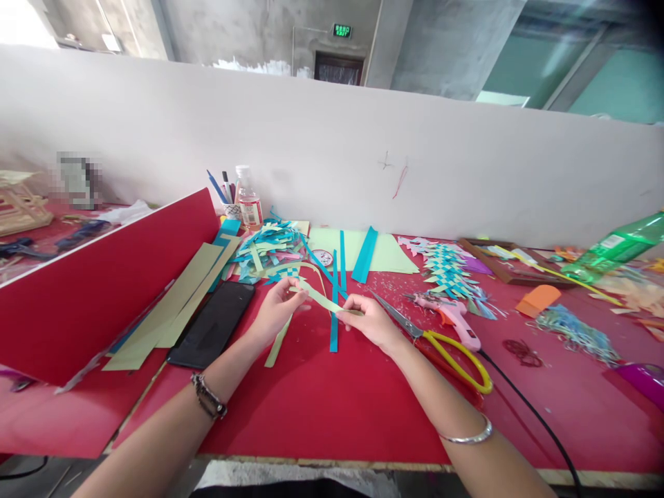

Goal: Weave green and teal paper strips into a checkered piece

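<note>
A pale green paper strip (322,299) is stretched between my two hands above the red table. My left hand (277,311) pinches its left part between thumb and fingers, while my right hand (369,319) grips the other end. Under the strip lies a narrow teal paper strip (334,335), upright in view, with another teal strip (342,259) just behind. Another length of pale green strip (279,342) hangs or lies below my left hand; whether it joins the held one I cannot tell. Large scissors (438,342) with yellow and red handles rest right of my right hand.
Left are a black phone (212,325), wide pale green strips (171,304) and a red upright panel (114,283). A heap of paper scraps (270,242) and a bottle (250,200) stand behind. Rightward lie a pink glue gun (456,318), woven paper (450,270) and a green bottle (617,245).
</note>
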The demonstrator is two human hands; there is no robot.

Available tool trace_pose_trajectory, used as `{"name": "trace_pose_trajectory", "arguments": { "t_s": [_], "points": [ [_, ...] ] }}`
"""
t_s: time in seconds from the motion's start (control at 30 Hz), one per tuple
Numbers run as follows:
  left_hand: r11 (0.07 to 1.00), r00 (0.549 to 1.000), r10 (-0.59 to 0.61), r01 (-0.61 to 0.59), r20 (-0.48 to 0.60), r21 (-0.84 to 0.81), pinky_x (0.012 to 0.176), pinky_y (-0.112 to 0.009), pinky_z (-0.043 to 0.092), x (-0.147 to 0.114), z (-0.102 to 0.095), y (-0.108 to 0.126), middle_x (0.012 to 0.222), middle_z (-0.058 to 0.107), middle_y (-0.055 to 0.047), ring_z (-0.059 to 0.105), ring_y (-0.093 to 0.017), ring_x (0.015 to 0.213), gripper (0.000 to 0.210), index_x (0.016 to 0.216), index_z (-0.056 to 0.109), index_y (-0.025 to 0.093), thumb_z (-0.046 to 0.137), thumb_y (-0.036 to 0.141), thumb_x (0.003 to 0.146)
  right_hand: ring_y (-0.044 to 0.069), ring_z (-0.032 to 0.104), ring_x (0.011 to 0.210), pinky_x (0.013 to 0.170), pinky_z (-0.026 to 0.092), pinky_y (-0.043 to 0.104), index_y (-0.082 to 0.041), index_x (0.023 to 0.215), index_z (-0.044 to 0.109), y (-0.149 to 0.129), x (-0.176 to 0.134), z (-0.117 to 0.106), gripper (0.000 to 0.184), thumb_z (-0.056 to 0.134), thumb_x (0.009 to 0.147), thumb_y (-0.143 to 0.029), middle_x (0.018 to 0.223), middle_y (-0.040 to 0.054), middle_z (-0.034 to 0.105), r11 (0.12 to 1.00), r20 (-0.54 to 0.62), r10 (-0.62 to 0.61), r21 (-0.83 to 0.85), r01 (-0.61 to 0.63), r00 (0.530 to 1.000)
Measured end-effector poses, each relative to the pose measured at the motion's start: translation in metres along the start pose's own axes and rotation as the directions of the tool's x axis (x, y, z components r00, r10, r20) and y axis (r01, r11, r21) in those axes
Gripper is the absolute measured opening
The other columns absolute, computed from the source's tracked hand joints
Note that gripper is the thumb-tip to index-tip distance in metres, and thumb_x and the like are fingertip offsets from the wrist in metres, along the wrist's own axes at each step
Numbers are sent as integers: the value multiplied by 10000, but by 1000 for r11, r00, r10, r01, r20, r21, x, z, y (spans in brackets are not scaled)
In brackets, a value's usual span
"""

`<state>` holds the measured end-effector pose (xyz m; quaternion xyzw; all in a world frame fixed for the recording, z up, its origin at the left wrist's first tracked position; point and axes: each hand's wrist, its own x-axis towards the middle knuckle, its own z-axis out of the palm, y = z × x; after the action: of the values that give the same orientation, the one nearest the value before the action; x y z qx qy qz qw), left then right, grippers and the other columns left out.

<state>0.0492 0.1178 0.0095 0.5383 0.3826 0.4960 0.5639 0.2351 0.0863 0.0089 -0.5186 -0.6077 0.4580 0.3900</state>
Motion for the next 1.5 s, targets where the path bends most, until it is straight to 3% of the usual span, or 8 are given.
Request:
{"name": "trace_pose_trajectory", "arguments": {
  "t_s": [0.2, 0.33, 0.47, 0.73, 0.87, 1.0, 1.23, 1.5],
  "points": [
    [967, 992, 125, -124, 10, 223, 631, -184, 387, -1, -1, -1, 743, 507, 26, 479, -88, 700, 208, 862, 518, 188, 575, 315, 709, 91, 449, 505, 519, 321, 217, -188, 613, 462, -1, 0, -2, 274, 596, 677, -418, 514, -64, 482, 999, 3, -38, -16, 38, 999],
    [967, 999, 37, -35, -5, 252, 466, -180, 299, -1, -2, 0, 615, 459, 53, 399, -69, 503, 246, 870, 519, 188, 578, 356, 700, 91, 448, 508, 521, 326, 217, -189, 613, 458, -1, 0, -2, 279, 583, 683, -428, 520, -65, 478, 998, -9, -49, -38, 48, 999],
    [968, 1000, 13, -12, -2, 250, 481, -188, 304, 0, -3, 1, 539, 453, 52, 404, -73, 490, 213, 695, 532, 164, 568, 373, 704, 95, 465, 537, 544, 352, 223, -188, 614, 461, 0, 0, -2, 266, 573, 694, -415, 551, -59, 486, 995, -10, -68, -69, 67, 998],
    [975, 991, 23, -51, 132, 218, 573, -209, 377, 1, -1, -6, 595, 554, 16, 487, -101, 576, 191, 696, 626, 157, 608, 346, 675, 177, 557, 883, 776, 410, 295, -248, 977, 583, -5, -5, 3, 249, 503, 773, -366, 943, 16, 621, 955, 92, -231, -167, 244, 969],
    [981, 984, -35, 0, 173, 195, 599, -206, 388, 0, 1, -7, 654, 593, 11, 501, -97, 599, 203, 738, 644, 165, 615, 355, 675, 145, 554, 675, 630, 418, 257, -221, 845, 608, -3, -5, 6, 232, 468, 791, -398, 723, 2, 604, 962, 147, -191, -167, 214, 971],
    [980, 992, -43, 18, 122, 200, 607, -199, 376, -1, 0, -6, 623, 563, 25, 495, -90, 598, 224, 672, 608, 158, 611, 381, 682, 96, 451, 502, 480, 337, 212, -199, 731, 592, 0, -4, 5, 253, 465, 788, -410, 552, -29, 496, 970, 88, -178, -154, 190, 980],
    [972, 998, -21, 7, 58, 233, 560, -188, 327, -1, 1, -1, 576, 518, 40, 439, -77, 557, 264, 623, 589, 150, 602, 408, 678, 82, 397, 521, 479, 292, 194, -170, 747, 577, 0, -4, 3, 265, 470, 783, -409, 568, -38, 448, 946, 70, -194, -253, 205, 979],
    [977, 998, -54, 49, 18, 209, 543, -197, 316, 0, 0, 2, 580, 518, 26, 411, -84, 547, 242, 668, 625, 154, 601, 395, 676, 108, 472, 581, 514, 307, 200, -192, 895, 574, 0, -5, 0, 200, 503, 762, -323, 669, -14, 549, 808, 110, -235, -531, 257, 966]
  ]
}}
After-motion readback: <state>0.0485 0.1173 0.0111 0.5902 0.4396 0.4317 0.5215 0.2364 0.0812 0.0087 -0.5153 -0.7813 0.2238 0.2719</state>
